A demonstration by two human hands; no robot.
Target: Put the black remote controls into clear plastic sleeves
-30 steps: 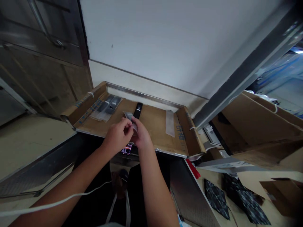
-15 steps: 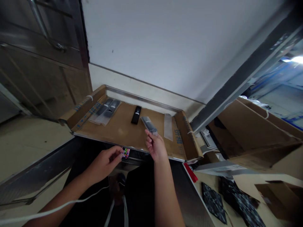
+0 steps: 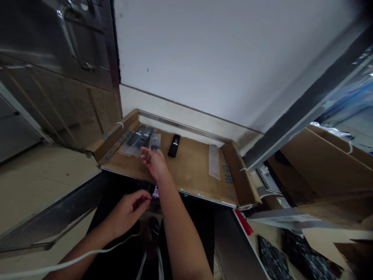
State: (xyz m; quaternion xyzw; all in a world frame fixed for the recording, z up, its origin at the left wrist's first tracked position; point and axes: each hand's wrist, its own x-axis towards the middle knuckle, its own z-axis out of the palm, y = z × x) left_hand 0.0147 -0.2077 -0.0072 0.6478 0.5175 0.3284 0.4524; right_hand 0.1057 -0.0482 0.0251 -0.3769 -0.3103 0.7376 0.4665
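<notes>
My right hand is over the left part of a cardboard-lined tray, its fingers apart. Just beyond it lies a dark remote-like handset in a clear plastic sleeve, partly hidden by the hand. Two more sleeved handsets lie side by side to its left. A bare black handset with a pale label lies to the right. My left hand is below the tray's front edge, thumb and fingertips pinched together. Whatever they hold is too small to make out. A lit screen shows beside those fingertips.
A flat, whitish plastic sleeve lies at the tray's right. Raised cardboard flaps edge the tray's sides, with a white wall behind. A white cable crosses my left forearm. Cardboard boxes stand at the right.
My right hand has moved left across the tray with the sleeved handset, which now lies beside the two others, and its fingers have spread. My left hand remains near the lit screen.
</notes>
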